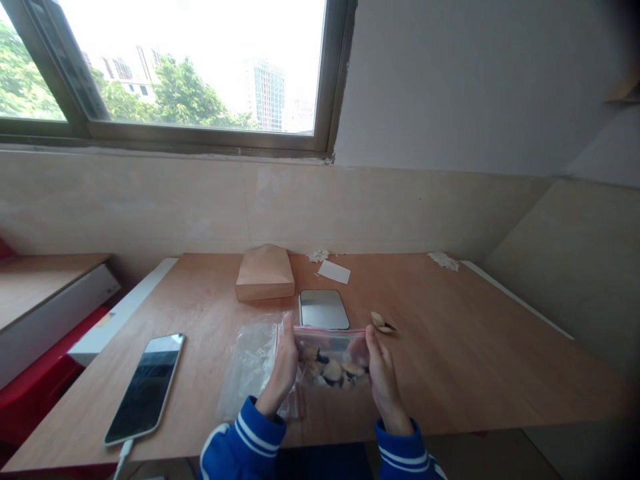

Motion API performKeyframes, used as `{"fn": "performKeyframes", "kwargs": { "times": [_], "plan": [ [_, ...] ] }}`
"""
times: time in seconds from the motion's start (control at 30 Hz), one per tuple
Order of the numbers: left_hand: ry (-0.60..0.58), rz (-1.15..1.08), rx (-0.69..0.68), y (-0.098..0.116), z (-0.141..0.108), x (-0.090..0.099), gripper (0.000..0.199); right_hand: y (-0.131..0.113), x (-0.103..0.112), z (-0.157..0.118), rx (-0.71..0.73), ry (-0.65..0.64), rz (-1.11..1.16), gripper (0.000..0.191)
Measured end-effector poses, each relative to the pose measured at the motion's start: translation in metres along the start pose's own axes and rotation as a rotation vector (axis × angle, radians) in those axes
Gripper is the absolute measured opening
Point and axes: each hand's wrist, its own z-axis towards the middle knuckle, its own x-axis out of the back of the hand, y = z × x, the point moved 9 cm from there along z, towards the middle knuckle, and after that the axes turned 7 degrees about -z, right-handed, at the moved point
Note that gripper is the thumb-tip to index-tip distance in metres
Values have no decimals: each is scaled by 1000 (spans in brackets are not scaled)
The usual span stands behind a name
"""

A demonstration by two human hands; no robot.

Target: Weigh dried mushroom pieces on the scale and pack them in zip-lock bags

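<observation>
Between my two hands hangs a clear zip-lock bag (334, 363) with a red seal line, holding several pale, dark-edged dried slices. My left hand (285, 363) is closed on the bag's left edge. Its right edge is pinched by my right hand (383, 370). Just beyond the bag lies a flat silver-topped device (324, 309), perhaps a small scale. A few loose dried slices (381, 323) rest on the table past my right hand. Clear plastic bags (250, 360) lie flat beside and partly under my left hand.
A brown paper bag (265, 275) lies at the back of the wooden table (475, 360), beside a white card (334, 271) and crumpled white scraps (318, 256). More scraps (444, 261) are at the back right. A phone (146, 387) with a charging cable (123, 460) lies at left.
</observation>
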Motion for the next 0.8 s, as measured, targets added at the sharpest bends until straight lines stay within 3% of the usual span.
{"fn": "performKeyframes", "kwargs": {
  "times": [0.1,0.2,0.33,0.43,0.53,0.63,0.8],
  "plan": [
    [38,74,-60,4,9,6,71,-1,22,14,4,148,19,52],
    [177,260,-202,28,22,31,49,-7,47,41,21,224,14,52],
    [444,553,-370,66,41,88,27,-18,92,98,46,333,17,54],
    [642,815,-388,82,59,135,33,-21,125,144,34,436,-18,52],
    [799,904,-287,79,79,180,46,-22,141,185,53,460,-139,48],
    [857,840,-168,66,96,214,57,-13,147,217,64,428,-239,44],
    [781,763,-115,52,122,236,60,5,157,246,86,382,-406,37]
  ]
}}
